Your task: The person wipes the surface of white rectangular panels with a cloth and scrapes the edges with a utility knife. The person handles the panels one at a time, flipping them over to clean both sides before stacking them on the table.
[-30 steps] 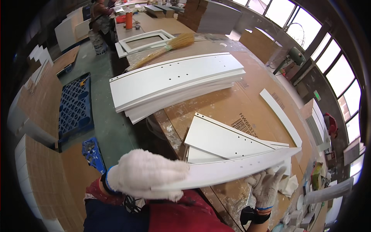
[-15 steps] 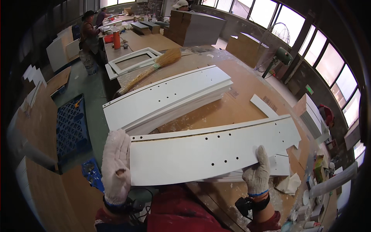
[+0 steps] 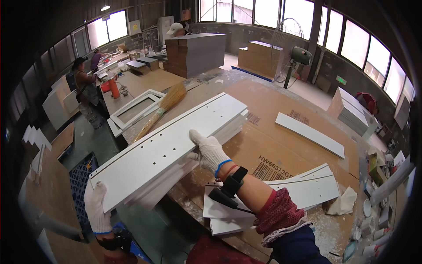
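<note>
A long white panel (image 3: 167, 147) with drilled holes lies on top of a stack of similar white panels (image 3: 224, 130) on the cardboard-covered workbench (image 3: 272, 132). My left hand (image 3: 97, 209), in a white glove, grips the panel's near left end, which hangs over the bench edge. My right hand (image 3: 206, 149), also gloved, presses on the panel's long right edge near its middle. A smaller pile of white panels (image 3: 303, 191) lies on the bench under my right forearm.
A narrow white strip (image 3: 310, 134) lies to the right on the cardboard. A straw broom (image 3: 160, 110) and a white frame (image 3: 132, 112) sit beyond the stack. A blue crate (image 3: 83, 176) stands on the floor at left. People work at benches behind. Rags and small containers line the bench's right end.
The panel I held up in front of me with both hands has been carried over and set down on top of the big stack. My right hand has shifted to its side edge.
</note>
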Available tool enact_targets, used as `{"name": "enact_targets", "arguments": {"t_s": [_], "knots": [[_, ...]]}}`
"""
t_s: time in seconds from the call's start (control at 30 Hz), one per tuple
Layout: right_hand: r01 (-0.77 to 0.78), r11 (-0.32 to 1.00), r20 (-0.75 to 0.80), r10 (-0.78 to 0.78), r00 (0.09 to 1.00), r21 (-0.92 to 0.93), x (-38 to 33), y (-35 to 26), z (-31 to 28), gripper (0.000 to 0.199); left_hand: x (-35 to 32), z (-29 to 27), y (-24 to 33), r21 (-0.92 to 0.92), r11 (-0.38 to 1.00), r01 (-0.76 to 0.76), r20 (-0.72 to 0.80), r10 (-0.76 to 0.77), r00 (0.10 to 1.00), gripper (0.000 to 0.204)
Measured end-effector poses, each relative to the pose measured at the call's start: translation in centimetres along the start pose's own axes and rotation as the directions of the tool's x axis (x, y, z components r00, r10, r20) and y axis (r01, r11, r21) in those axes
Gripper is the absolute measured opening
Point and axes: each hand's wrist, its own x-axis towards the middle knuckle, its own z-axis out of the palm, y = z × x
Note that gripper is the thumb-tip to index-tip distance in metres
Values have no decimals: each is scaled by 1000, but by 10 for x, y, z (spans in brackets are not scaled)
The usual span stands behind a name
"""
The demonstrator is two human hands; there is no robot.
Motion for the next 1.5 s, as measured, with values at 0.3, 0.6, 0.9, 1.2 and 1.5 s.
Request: {"name": "enact_targets", "arguments": {"t_s": [0.3, 0.6, 0.9, 1.2, 1.5], "knots": [[77, 611, 223, 166, 961, -788, -16, -28, -35, 44, 35, -8, -6, 553, 769, 321, -179, -266, 947, 49], [-98, 750, 165, 269, 949, -654, -209, -39, -160, 30, -44, 31, -33, -7, 998, -59, 761, 43, 647, 60], [-293, 580, -348, 16, 937, -761, -357, -2, -251, 33, -70, 175, -130, 537, 801, 263, 374, -506, 777, 63], [-422, 605, -727, -451, 518, -675, -429, 31, -297, 18, -87, 194, -115, 583, 792, 183, 345, -445, 827, 45], [-688, 75, -481, -769, 421, -722, -404, -3, -384, 77, -100, 195, -87, 548, 805, 228, 381, -483, 788, 34]]}}
